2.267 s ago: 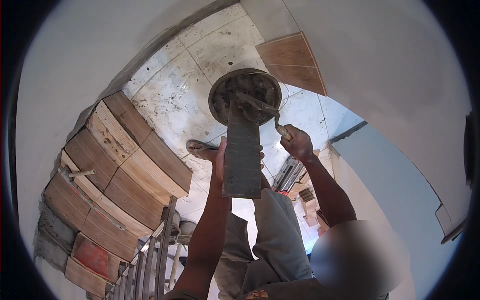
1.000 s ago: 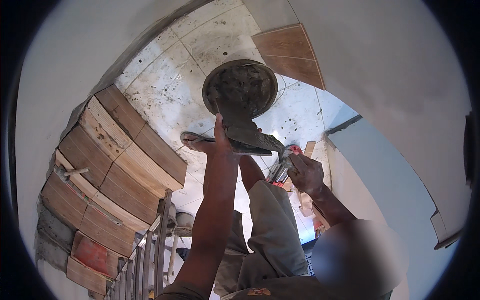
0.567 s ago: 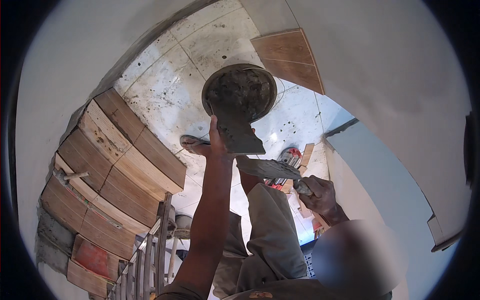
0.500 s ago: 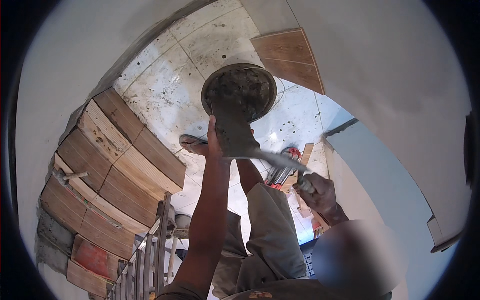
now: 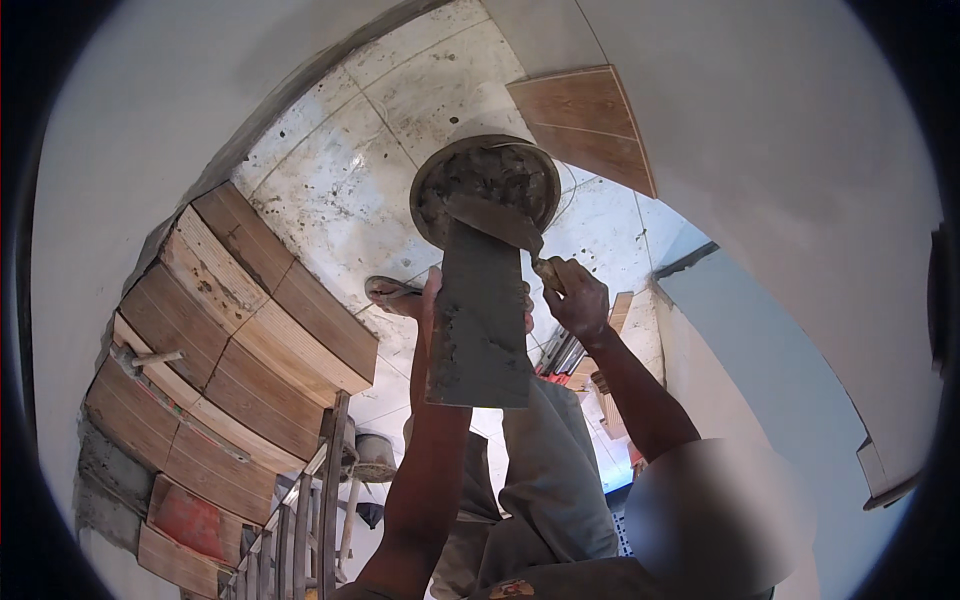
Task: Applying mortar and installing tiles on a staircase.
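Note:
My left hand (image 5: pixel 432 292) grips a long rectangular tile (image 5: pixel 482 330) from beneath, with fingers showing at both long edges. Grey mortar coats the tile's upper face, rougher along its left side. In my right hand (image 5: pixel 580 298) is the handle of a trowel (image 5: pixel 497 220). Its blade lies across the tile's far end, over the near rim of a round bucket (image 5: pixel 417 205). Wet, lumpy mortar (image 5: pixel 485 175) fills much of the bucket. My left palm is hidden behind the tile.
Wood-look steps (image 5: pixel 255 330) climb at the left, with a hammer (image 5: pixel 150 357) lying on them. A metal railing (image 5: pixel 325 480) stands nearby. A wood-look tile (image 5: pixel 585 125) leans against the right wall. A red-and-grey tool (image 5: pixel 562 352) lies on the stained floor (image 5: pixel 330 130).
The trowel has moved from the tile's near end to its far end by the bucket, my right hand going forward and left. The tile has shifted nearer to me.

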Demonstrator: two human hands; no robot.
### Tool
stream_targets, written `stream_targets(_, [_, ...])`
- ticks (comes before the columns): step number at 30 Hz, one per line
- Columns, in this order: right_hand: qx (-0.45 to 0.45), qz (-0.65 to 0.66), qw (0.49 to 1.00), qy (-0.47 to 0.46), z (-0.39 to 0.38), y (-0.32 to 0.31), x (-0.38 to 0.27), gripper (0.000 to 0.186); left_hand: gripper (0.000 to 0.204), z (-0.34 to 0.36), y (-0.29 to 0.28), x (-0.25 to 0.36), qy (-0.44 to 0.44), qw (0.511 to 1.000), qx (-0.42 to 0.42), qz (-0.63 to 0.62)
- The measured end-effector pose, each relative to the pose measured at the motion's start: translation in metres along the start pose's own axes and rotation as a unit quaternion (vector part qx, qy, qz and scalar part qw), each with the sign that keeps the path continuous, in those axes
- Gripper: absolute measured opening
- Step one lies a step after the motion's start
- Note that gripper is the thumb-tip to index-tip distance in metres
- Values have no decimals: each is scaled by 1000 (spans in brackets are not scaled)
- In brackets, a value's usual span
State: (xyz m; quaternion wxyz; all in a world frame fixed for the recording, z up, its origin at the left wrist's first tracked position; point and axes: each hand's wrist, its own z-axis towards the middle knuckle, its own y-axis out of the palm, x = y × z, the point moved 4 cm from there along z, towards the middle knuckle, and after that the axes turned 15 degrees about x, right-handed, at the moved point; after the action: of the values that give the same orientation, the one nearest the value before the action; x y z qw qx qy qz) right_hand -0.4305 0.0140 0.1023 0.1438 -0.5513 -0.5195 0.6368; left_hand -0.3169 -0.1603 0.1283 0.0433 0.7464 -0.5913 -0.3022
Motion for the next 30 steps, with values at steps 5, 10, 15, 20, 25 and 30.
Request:
stream_targets(5, [-5,-34,998,-46,-15,-18,27,39,90,-17,15,-4,10,999,41,-2])
stream_targets(10, [-31,-95,992,-73,-20,-65,55,41,88,-13,-3,-5,-10,993,-56,-99])
stream_targets(15, [-51,-143,988,-11,-21,-83,70,41,88,-13,5,2,33,998,27,-45])
stream_targets(20, [-34,-51,998,22,32,-56,35,40,83,-12,1,12,25,999,18,18])
stream_targets(25, [-68,-17,997,33,36,-34,20,39,94,0,-19,11,-7,999,15,31])
stream_targets(30, [-128,17,992,-5,22,-31,1,39,94,9,-25,10,-31,999,-5,10])
